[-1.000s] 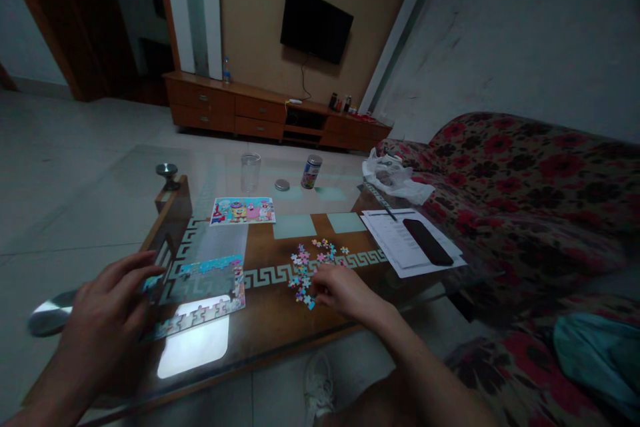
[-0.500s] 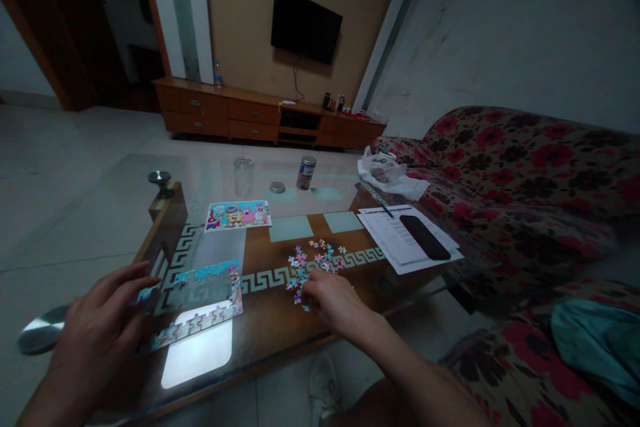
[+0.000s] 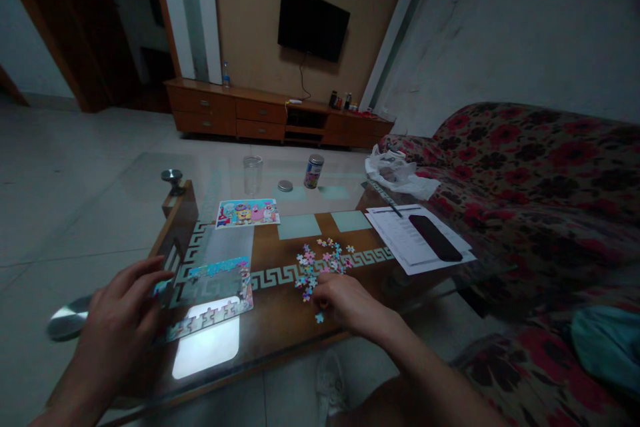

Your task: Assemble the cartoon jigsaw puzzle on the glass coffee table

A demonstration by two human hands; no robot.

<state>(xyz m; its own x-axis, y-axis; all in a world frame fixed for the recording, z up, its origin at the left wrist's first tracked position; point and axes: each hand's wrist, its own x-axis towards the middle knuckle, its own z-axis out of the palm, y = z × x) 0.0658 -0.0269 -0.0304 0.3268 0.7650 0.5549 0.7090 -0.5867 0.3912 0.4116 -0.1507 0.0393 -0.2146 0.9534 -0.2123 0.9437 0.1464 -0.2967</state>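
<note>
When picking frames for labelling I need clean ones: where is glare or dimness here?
Head view: dim throughout; bright glare patch on the glass table below the puzzle frame; loose pieces by the right hand look soft; walls lean, wide-angle distortion.

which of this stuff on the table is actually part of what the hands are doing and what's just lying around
In use: left hand at the half-built puzzle frame; right hand at the loose puzzle pieces; cartoon picture card beyond the frame.
Lying about: drinking glass; tin; round lid; papers; dark flat device on them; plastic bag.
</note>
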